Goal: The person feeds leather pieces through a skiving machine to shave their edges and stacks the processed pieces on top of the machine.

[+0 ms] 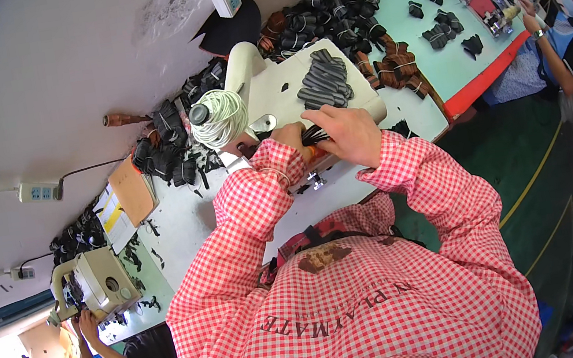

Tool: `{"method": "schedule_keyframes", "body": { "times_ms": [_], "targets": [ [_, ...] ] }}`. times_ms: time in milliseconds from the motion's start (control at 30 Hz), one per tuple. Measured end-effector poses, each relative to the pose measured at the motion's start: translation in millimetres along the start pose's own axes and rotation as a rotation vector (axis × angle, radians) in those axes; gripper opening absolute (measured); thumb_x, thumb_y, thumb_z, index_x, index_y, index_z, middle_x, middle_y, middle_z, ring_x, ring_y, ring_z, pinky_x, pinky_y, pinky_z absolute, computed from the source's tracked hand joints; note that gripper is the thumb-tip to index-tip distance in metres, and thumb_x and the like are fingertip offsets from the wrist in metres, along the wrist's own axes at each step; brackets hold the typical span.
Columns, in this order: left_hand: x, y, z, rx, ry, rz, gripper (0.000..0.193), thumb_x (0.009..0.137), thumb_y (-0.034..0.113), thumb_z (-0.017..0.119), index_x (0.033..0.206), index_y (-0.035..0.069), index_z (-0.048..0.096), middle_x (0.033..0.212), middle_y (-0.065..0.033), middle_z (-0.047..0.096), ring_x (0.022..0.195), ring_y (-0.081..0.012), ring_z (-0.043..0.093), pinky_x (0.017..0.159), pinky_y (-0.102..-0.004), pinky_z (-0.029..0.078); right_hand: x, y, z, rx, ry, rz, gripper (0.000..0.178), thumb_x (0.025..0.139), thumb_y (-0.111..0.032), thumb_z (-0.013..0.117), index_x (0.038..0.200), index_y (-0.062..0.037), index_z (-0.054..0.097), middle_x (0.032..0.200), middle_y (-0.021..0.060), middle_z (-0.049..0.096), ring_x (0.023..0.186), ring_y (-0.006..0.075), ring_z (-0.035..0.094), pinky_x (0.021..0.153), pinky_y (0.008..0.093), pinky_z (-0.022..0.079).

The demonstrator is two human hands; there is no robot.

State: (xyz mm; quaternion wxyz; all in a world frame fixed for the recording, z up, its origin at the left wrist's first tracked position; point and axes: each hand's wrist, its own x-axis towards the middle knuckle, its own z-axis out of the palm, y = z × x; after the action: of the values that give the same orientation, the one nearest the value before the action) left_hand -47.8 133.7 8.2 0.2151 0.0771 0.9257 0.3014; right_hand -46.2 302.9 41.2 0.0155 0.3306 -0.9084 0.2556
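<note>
My hands meet at the front edge of a cream bench machine [281, 94]. Between them is a small bundle of thin black strips [312, 133]. My right hand [350, 132] curls over the bundle from the right, thumb and fingers closed on it. Against its left end, my left hand [288, 137] is bent and closed; its fingertips are partly hidden. Something orange shows just below the strips, too small to name. On the machine's flat top lies a pile of dark grey strips [325, 80]. Left of my hands, a hank of pale cord-like loops [220, 118] hangs round a post.
Tied black and brown bundles [329, 17] heap behind the machine, with more [170, 141] at left. A clipboard [132, 189] and papers lie on the left table. One co-worker works at a second machine [98, 281] lower left, another at a machine [489, 0] upper right.
</note>
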Motion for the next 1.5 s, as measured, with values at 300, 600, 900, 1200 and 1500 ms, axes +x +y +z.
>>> {"method": "schedule_keyframes", "body": {
  "times_ms": [300,600,900,1200,1500],
  "targets": [
    [-1,-6,32,-0.212,0.579,0.209,0.077,0.059,0.000,0.066,0.130,-0.002,0.037,0.124,-0.0235,0.046,0.115,-0.0403,0.044,0.098,-0.0414,0.039,4,17,19,-0.117,-0.111,0.119,0.033,0.069,-0.023,0.070,0.094,-0.0066,0.056,0.086,0.0103,0.055,0.076,0.0309,0.061,0.064,0.0418,0.049],
    [-7,-8,39,-0.338,0.657,0.309,0.064,0.065,0.000,0.067,0.125,0.002,0.045,0.117,-0.0212,0.055,0.105,-0.0356,0.056,0.089,-0.0355,0.046,5,21,25,-0.090,-0.088,0.152,0.032,0.070,-0.024,0.070,0.091,-0.0045,0.056,0.089,0.0119,0.054,0.077,0.0318,0.062,0.065,0.0420,0.050],
    [-1,-14,38,-0.221,0.725,0.422,0.030,0.069,-0.001,0.065,0.099,0.001,0.062,0.103,-0.0167,0.062,0.093,-0.0313,0.061,0.081,-0.0346,0.049,4,17,27,-0.062,-0.080,0.129,0.034,0.072,-0.023,0.069,0.096,-0.0051,0.054,0.090,0.0120,0.053,0.080,0.0319,0.060,0.065,0.0419,0.050],
    [-13,-10,38,-0.204,0.795,0.374,0.045,0.067,-0.006,0.062,0.111,0.000,0.056,0.106,-0.0195,0.059,0.097,-0.0361,0.058,0.084,-0.0379,0.047,6,34,35,0.044,-0.013,0.145,0.024,0.076,-0.021,0.066,0.093,-0.0059,0.058,0.087,0.0126,0.054,0.081,0.0332,0.059,0.068,0.0422,0.049],
    [-10,-4,19,0.095,0.489,0.338,0.041,0.067,0.003,0.070,0.106,-0.001,0.057,0.107,-0.0165,0.057,0.102,-0.0321,0.052,0.089,-0.0387,0.043,10,27,16,-0.104,-0.059,0.263,0.020,0.078,-0.019,0.063,0.093,-0.0068,0.061,0.085,0.0120,0.057,0.078,0.0331,0.059,0.067,0.0424,0.048]
  ]
}}
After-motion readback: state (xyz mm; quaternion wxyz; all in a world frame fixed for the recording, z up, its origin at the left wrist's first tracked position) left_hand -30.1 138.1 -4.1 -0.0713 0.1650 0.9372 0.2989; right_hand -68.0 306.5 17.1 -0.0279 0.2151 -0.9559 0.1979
